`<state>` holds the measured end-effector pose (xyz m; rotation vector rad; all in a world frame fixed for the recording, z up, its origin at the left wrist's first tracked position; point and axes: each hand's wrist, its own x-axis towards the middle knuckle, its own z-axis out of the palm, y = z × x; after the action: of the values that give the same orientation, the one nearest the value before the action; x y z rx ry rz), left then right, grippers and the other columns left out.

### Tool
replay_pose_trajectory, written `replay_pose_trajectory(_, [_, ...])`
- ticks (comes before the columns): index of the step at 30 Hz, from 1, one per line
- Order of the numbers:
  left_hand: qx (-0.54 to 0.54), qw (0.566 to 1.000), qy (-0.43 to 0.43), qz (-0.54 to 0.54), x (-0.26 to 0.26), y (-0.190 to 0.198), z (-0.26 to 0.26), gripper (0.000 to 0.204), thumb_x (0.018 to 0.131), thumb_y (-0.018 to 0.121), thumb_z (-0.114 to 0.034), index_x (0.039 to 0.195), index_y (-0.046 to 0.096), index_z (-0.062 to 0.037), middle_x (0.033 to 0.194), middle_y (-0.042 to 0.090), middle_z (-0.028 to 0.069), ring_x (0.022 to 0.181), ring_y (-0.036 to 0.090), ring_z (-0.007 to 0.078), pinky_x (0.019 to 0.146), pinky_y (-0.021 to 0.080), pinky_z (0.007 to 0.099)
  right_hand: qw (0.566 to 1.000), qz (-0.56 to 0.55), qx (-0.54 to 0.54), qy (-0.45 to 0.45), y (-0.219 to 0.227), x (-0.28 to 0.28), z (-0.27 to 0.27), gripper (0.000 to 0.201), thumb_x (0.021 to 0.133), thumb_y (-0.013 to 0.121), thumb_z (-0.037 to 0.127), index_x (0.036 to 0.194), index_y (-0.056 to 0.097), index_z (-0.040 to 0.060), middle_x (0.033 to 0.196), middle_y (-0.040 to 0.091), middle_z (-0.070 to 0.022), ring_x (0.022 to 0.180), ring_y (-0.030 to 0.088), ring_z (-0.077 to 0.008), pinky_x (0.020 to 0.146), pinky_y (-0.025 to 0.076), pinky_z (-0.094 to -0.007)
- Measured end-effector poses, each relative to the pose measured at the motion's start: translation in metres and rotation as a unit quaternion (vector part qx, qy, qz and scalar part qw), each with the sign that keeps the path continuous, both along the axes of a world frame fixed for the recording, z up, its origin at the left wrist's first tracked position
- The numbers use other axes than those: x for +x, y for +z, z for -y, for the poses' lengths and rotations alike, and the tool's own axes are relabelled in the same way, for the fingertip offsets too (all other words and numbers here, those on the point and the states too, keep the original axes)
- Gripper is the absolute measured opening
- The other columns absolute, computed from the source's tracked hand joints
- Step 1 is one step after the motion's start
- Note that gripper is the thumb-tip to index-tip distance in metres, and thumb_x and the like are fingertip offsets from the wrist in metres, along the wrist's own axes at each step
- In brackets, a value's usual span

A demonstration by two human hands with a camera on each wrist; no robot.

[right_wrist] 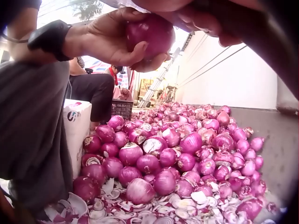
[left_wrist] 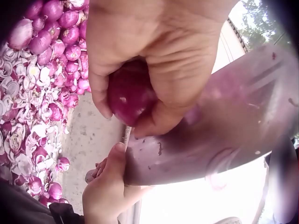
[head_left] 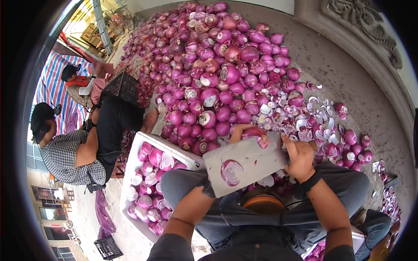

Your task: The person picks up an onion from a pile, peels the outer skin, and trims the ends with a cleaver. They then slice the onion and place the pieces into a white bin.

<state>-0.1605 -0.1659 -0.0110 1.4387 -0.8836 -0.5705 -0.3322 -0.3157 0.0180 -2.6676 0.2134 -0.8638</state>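
Note:
A red onion (head_left: 257, 135) is in my left hand (left_wrist: 173, 56), whose fingers and thumb curl round it in the left wrist view. My right hand (head_left: 300, 156) grips a wide cleaver (head_left: 265, 167) by its handle, thumb laid against the heel of the blade. The blade stretches leftward in front of the onion and hides much of the left hand in the head view. A pale, purple-ringed onion slice (head_left: 231, 172) shows on the blade's face. From the right wrist view, the held onion (right_wrist: 149, 37) hangs above the heap.
A large heap of red onions (head_left: 226, 74) spreads over the ground ahead. Cut ends and skins (head_left: 322, 117) litter its right side. Beside the left knee stands a white foam box (head_left: 191, 161) of trimmed onions. Two people sit at the left, near a black crate (head_left: 123, 89).

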Motion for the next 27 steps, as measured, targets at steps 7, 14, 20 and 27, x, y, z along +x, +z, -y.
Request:
replay_pose_trajectory(7, [-0.054, 0.998, 0.011, 0.012, -0.013, 0.064, -0.007, 0.075, 0.062, 0.082, -0.012, 0.122, 0.039, -0.0050, 0.115, 0.048, 0.0081, 0.112, 0.047, 0.0178, 0.092, 0.042, 0.0327, 0.970, -0.115, 0.139, -0.164, -0.018, 0.001, 0.013, 0.050, 0.064, 0.064, 0.007, 0.113, 0.059, 0.0080, 0.066, 0.059, -0.0170, 0.063, 0.059, -0.0347, 0.058, 0.044, -0.0442])
replay_pose_trajectory(14, [-0.004, 0.997, -0.010, -0.080, -0.014, 0.068, -0.006, 0.080, 0.059, 0.086, -0.011, 0.123, 0.039, -0.0049, 0.115, 0.049, 0.0068, 0.108, 0.050, 0.0158, 0.094, 0.041, 0.0310, 0.905, -0.139, 0.291, -0.276, -0.018, 0.004, 0.000, 0.030, 0.075, 0.061, 0.012, 0.104, 0.062, 0.0096, 0.068, 0.061, -0.0189, 0.067, 0.061, -0.0366, 0.060, 0.046, -0.0447])
replay_pose_trajectory(20, [-0.008, 0.992, 0.026, -0.119, -0.011, 0.058, -0.007, 0.080, 0.061, 0.085, -0.010, 0.126, 0.039, -0.0036, 0.118, 0.050, 0.0067, 0.108, 0.051, 0.0165, 0.096, 0.040, 0.0325, 0.976, -0.041, 0.170, -0.132, 0.020, 0.003, -0.014, 0.047, 0.062, 0.062, 0.002, 0.108, 0.061, 0.0081, 0.069, 0.060, -0.0160, 0.065, 0.059, -0.0343, 0.058, 0.045, -0.0417])
replay_pose_trajectory(27, [-0.029, 0.998, 0.044, -0.039, 0.003, 0.020, -0.017, 0.064, 0.074, 0.071, -0.024, 0.126, 0.042, -0.0011, 0.121, 0.048, 0.0096, 0.114, 0.046, 0.0217, 0.101, 0.033, 0.0331, 0.998, 0.040, 0.051, -0.004, 0.039, 0.009, -0.027, 0.063, 0.049, 0.062, 0.003, 0.112, 0.062, 0.0076, 0.059, 0.049, -0.0051, 0.052, 0.051, -0.0257, 0.050, 0.040, -0.0374])
